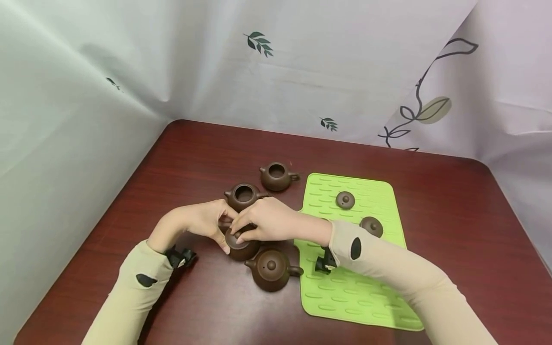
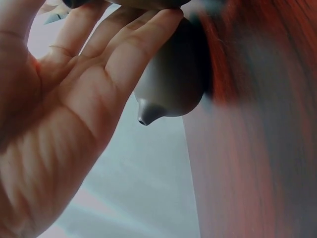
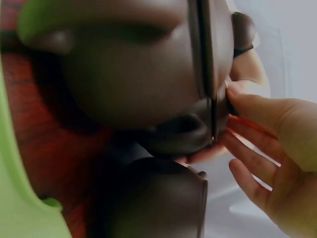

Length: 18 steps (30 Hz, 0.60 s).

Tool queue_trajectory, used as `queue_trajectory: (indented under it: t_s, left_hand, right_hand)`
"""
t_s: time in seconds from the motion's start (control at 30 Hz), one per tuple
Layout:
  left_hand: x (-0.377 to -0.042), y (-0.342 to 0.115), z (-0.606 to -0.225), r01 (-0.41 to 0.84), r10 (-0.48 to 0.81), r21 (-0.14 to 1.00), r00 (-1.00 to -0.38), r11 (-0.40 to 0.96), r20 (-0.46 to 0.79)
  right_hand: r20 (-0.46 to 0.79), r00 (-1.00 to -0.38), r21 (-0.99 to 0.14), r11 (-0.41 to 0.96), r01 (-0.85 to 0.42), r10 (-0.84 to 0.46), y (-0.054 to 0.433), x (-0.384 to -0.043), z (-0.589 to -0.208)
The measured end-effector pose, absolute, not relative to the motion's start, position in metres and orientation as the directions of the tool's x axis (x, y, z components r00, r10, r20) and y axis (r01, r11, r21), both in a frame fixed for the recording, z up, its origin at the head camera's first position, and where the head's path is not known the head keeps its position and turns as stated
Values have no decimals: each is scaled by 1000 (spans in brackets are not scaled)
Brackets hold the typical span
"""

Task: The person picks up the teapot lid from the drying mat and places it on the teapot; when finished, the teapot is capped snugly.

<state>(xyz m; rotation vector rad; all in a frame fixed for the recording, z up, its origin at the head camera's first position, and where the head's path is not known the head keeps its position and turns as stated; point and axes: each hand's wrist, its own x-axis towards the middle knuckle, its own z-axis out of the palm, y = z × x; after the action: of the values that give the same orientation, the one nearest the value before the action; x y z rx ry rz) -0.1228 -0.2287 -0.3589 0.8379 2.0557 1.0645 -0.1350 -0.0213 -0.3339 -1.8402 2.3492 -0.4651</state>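
Note:
My left hand (image 1: 202,218) holds a small brown teapot (image 1: 247,252) from its left side, thumb at the near side and fingers at the far side. From above, my right hand (image 1: 270,220) pinches the teapot's round lid (image 1: 231,239) by its knob with thumb and fingertips. The lid lies over the teapot's mouth in the head view. In the right wrist view, my right fingers (image 3: 255,106) are at the lid, partly hidden by a closer lidded teapot (image 3: 133,84). Past my left fingers (image 2: 136,52), an open teapot's spout (image 2: 150,110) shows.
Two lidless teapots, one nearer (image 1: 243,194) and one farther (image 1: 275,181), stand beyond my hands. Another lidded teapot (image 1: 270,270) stands nearer me. On the right, a green ridged mat (image 1: 345,299) bears two loose lids (image 1: 345,200). White curtains (image 1: 207,62) border the reddish-brown table (image 1: 207,306).

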Motion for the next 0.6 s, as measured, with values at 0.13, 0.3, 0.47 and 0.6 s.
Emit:
queue_trajectory:
  t_s: [0.13, 0.3, 0.47, 0.6]
  left_hand:
    - [-123, -230, -357, 230, 781, 859, -565, 458, -265]
    - [-123, -230, -355, 331, 780, 798, -570, 504, -256]
    - [-122, -229, -350, 452, 785, 712, -577, 537, -225]
    - [-118, -230, -342, 481, 768, 685, -614, 547, -182]
  right_hand:
    - [85, -291, -319, 250, -914, -953, -20, -129, -334]
    - [61, -334, -315, 299, -901, -941, -17, -123, -334]
    - [78, -349, -351, 302, -886, -934, -5, -121, -334]
    - [161, -351, -406, 262, -875, -922, 15, -123, -335]
